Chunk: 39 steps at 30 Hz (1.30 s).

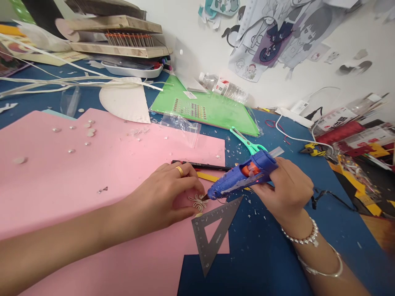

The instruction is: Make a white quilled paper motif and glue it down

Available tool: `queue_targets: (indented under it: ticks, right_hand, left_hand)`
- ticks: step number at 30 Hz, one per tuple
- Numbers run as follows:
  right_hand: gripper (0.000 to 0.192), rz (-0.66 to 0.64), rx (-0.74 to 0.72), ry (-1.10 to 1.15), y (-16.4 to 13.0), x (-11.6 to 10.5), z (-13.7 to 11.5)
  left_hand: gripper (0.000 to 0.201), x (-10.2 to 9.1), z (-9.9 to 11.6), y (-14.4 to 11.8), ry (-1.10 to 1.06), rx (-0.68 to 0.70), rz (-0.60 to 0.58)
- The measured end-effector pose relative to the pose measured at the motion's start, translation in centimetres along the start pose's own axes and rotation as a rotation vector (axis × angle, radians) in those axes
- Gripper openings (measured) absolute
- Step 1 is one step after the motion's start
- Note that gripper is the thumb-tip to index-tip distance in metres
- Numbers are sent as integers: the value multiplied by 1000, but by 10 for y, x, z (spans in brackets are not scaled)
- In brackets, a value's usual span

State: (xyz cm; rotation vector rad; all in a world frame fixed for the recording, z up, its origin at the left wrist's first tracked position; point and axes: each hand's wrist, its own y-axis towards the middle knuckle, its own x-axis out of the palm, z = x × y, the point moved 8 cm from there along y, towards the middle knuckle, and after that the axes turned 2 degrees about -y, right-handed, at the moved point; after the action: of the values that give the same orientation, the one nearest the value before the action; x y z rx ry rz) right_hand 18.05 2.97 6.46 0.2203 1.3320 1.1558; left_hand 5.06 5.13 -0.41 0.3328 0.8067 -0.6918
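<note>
Here one blue glue gun (243, 174), one white paper ornament (198, 202), one grey set square (212, 232), one pair of green scissors (247, 142) and one black pencil (203, 165) lie about the pink sheet (92, 176). The gun's long axis runs right to left, its nozzle pointing down-left onto the ornament. The right hand (288, 189) is closed round the gun's grip, while the left hand (166, 195), fingers loosely curled, pins the ornament to the sheet.

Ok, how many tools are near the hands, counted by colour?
Blue: 1, the glue gun in the right hand
Green: 1, the scissors
Grey: 1, the set square
Black: 1, the pencil by the left hand
Total: 4
</note>
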Motion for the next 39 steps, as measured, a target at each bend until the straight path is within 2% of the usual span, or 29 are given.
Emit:
queue_targets:
  ticks: [24, 31, 39]
  right_hand:
    - [12, 28, 64, -80, -3, -5, 5]
    - [19, 48, 190, -127, -10, -7, 17]
    - [23, 35, 365, -16, -10, -5, 29]
  left_hand:
    - [15, 0, 0, 0, 0, 6, 4]
    - [14, 0, -1, 0, -3, 12, 16]
    - [14, 0, 0, 0, -8, 40, 44]
